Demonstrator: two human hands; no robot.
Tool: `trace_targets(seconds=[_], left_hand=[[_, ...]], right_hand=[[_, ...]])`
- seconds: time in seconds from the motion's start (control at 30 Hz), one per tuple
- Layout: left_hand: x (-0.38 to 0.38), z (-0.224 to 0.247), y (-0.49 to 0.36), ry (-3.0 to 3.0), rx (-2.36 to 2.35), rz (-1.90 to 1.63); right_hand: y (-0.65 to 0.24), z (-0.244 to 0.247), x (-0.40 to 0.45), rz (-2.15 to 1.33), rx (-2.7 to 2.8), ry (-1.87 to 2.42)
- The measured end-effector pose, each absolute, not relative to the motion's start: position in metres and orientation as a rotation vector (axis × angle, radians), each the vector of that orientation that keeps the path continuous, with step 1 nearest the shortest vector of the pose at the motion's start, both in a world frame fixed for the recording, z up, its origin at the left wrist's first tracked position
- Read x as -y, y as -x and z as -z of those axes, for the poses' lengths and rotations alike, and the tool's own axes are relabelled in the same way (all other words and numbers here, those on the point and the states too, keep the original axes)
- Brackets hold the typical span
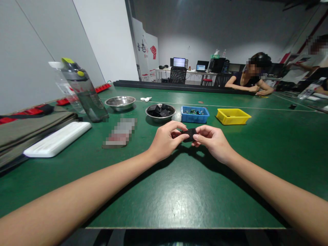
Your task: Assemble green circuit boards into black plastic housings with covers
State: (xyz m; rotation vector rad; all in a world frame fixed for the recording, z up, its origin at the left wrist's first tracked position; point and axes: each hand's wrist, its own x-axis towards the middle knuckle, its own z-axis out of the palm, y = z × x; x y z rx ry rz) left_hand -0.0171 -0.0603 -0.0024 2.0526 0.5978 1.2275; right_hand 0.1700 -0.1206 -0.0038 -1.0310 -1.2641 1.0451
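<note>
Between my two hands, just above the green table (184, 191), is a small black plastic block (189, 135). My left hand (167, 138) pinches its left end between thumb and fingers. At the other end, my right hand (212, 140) grips it with thumb and forefinger. Beyond my left hand stands a metal bowl (161, 119) with several black plastic pieces (160, 110) in it. A blue tray (195, 118) of small metallic and greenish parts (195, 112) sits behind the block. Farther right is a yellow tray (232, 119).
A second metal bowl (120, 103) stands back left, near a grey water bottle (87, 90) and a clear bottle (68, 87). A white bar-shaped device (58, 139) and a grey-green bag (33, 126) lie at left. Another person (252, 77) leans on the table's far side.
</note>
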Motion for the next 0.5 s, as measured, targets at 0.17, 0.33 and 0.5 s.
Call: trace_targets(seconds=[0.17,0.33,0.5], left_hand=[[0.0628,0.0016,0.0184,-2.117,-0.757,-1.201],[0.0624,0.0021,0.0175,-2.136,-0.75,-1.183],[0.0621,0.001,0.0167,-2.145,-0.714,-1.164]], right_hand=[[-0.1693,0.0027,0.1226,-1.027,1.283,1.034],[-0.1697,0.0038,0.1221,-1.025,1.279,1.04],[-0.1702,0.0046,0.1219,-1.103,1.261,0.987]])
